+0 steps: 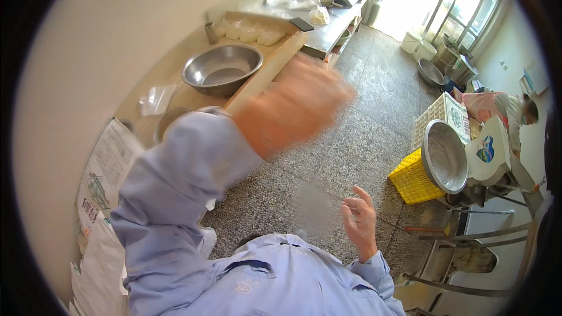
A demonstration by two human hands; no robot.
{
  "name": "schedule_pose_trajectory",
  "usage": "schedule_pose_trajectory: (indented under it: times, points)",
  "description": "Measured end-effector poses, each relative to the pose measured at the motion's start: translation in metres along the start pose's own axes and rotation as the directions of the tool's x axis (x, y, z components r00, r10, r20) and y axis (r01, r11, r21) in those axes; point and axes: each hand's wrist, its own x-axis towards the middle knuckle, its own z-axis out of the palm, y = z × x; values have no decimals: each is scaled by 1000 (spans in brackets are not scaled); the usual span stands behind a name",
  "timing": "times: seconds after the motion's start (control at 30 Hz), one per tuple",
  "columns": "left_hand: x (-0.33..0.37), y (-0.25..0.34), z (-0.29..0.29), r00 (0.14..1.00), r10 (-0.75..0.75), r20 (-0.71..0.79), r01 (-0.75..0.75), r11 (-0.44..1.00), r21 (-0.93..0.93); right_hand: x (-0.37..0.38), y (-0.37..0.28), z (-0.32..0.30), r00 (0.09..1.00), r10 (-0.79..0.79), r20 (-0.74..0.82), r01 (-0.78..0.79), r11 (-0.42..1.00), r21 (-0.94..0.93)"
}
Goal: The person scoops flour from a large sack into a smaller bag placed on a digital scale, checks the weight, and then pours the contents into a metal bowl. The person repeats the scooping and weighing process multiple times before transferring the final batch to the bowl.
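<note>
My left hand [298,105] is raised in front of me, level with the edge of the wooden worktop [274,70]. Motion smears its fingers, and I cannot make out anything in it. Lower down, my right hand [359,222] hovers over the speckled floor, index finger raised and the others loosely bent, holding nothing. Nearest the left hand, a steel basin [219,89] rests on the worktop. Behind it are a metal cup [211,33], pale rounded lumps under clear plastic [252,31] and a dark flat phone-like object [301,24]. A clear plastic bag [156,100] lies left of the basin.
At right, a large metal basin [446,158] leans on a yellow basket [413,178], by a white crate [429,118] and metal frames [486,235]. Another person [497,111] bends over beyond. White sacks [102,184] stand at left. A steel table [331,34] and buckets [411,41] are farther back.
</note>
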Motion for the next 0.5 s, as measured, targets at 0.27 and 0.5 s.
schedule_pose_trajectory:
  times: [0.27,0.5]
  points:
    - [63,87,67,924,374,74,-249,740,-625,56,38,-51,985,162,-63,-161,987,17]
    - [97,13,155,896,432,107,-223,644,-732,191,71,-66,971,234,-41,-235,972,-13]
